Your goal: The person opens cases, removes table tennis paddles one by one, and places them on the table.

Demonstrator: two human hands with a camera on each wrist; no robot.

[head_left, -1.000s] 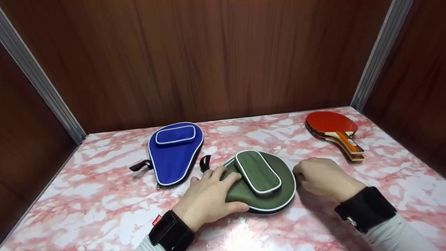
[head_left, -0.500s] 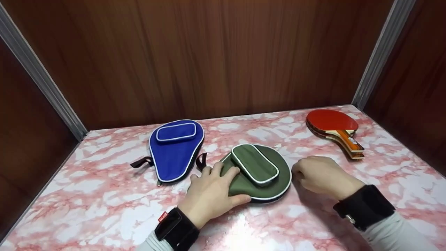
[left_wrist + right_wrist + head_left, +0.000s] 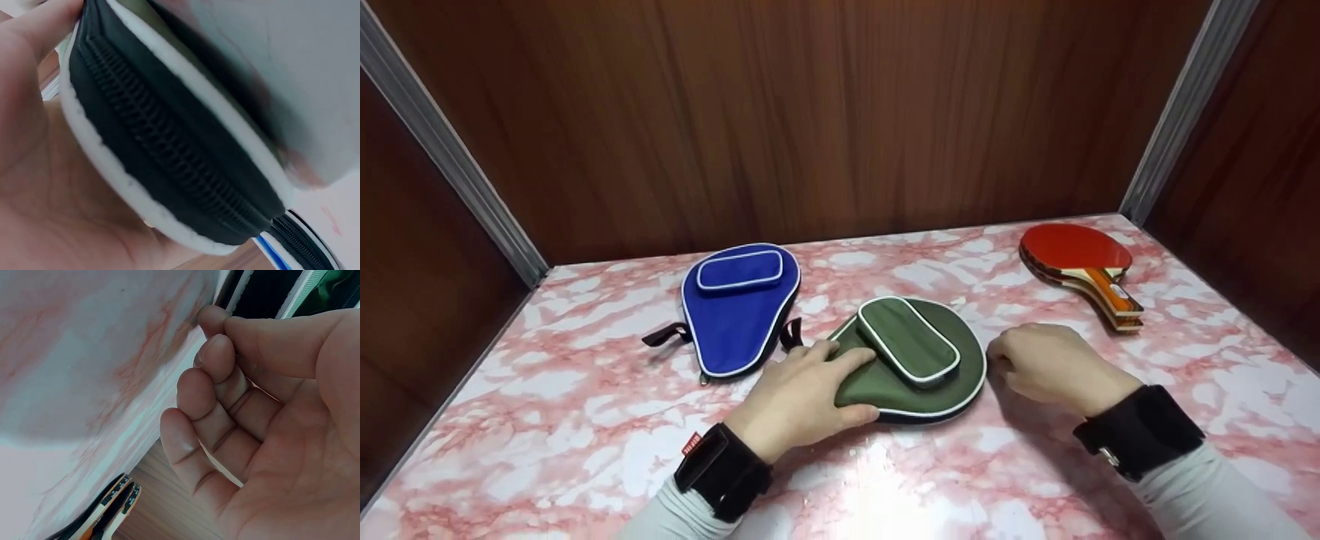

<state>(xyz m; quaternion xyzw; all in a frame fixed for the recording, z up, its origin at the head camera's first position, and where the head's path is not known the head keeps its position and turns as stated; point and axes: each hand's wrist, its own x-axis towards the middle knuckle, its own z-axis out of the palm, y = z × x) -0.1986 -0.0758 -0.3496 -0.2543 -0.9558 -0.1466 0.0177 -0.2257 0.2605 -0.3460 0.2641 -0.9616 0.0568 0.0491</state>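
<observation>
A green table tennis paddle case (image 3: 911,341) with white piping and a raised front pocket lies in the middle of the table. My left hand (image 3: 802,394) holds its narrow end, index finger across the top and thumb along the near edge. Close up in the left wrist view, the black zipper (image 3: 163,135) runs around that end, against my palm. At the case's wide end, my right hand (image 3: 1057,367) is curled, thumb and index finger pinched right at the zippered edge. Whatever lies between those fingertips is hidden. The other fingers (image 3: 197,394) curl in towards the palm.
A blue paddle case (image 3: 727,330) with a black strap (image 3: 666,334) lies to the left, further back. Stacked table tennis paddles (image 3: 1072,251), red side up, rest at the back right. A brown wood-look panel (image 3: 840,112) stands behind the table.
The green case has shifted slightly away from me. My left hand has drawn back a little to the left along it. My right hand stays at the edge, and the head view has tilted down.
</observation>
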